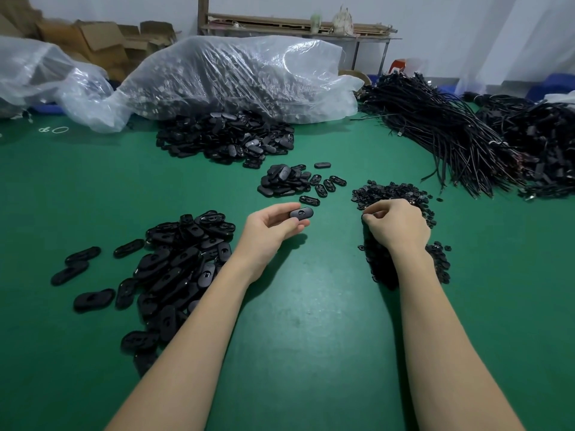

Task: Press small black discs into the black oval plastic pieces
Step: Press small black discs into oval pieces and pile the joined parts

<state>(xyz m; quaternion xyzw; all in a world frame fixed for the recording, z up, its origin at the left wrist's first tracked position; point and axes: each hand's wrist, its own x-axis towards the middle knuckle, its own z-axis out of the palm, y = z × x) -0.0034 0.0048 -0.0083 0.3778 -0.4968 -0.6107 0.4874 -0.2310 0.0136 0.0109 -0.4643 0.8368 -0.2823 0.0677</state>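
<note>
Two bare forearms reach up from the bottom edge over the green table (311,306). At the end of one, the left hand (267,231) pinches a single oval piece (301,212) between thumb and fingers, lifted just off the surface with its recess facing up. Curled over the near edge of the disc pile (392,194), the right hand (396,227) seems to nip one small disc at its fingertips — too tiny to be sure.

Both parts look like light, stiff moulded plastic, smooth enough to slip, so the oval is best held by its long edges, leaving the recess free, and the disc taken by its rim.

Open green lies between the hands, room to bring them together. A heap of ovals (180,262) crowds the left forearm, a smaller cluster (286,181) sits just beyond the left hand, and cable bundles (451,135) lie well to the right.
</note>
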